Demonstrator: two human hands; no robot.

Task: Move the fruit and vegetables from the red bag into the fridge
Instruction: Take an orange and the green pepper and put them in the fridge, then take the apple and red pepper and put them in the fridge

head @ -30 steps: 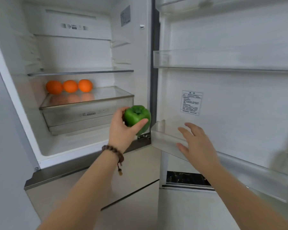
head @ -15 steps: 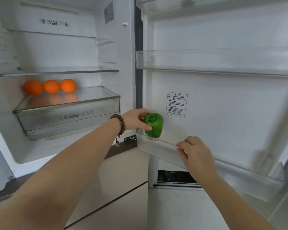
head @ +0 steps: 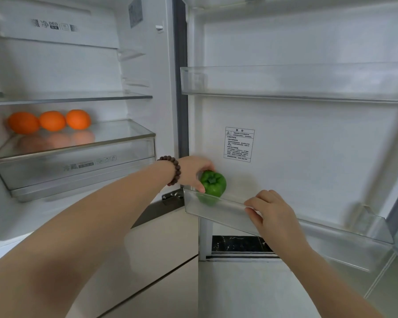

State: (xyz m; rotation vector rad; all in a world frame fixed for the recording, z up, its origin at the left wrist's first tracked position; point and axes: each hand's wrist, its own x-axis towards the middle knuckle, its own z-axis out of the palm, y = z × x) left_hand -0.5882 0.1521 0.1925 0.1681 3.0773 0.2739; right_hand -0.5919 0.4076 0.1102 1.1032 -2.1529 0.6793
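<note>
The left hand (head: pixel 193 172) holds the green pepper (head: pixel 213 185) with curled fingers, low inside the door shelf (head: pixel 216 208) at its hinge end. The right hand (head: pixel 268 211) curls over the shelf's front rim, probably to steady the door.

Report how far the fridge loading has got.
Done: three oranges sit on the glass shelf. In hand: left hand lowers a green pepper into the bottom door bin, right hand gripping its rim. Left: unknown; the red bag is out of view.

L hand (head: pixel 194 172) curled, gripping; R hand (head: pixel 270 210) fingers hooked, both arms extended.
</note>
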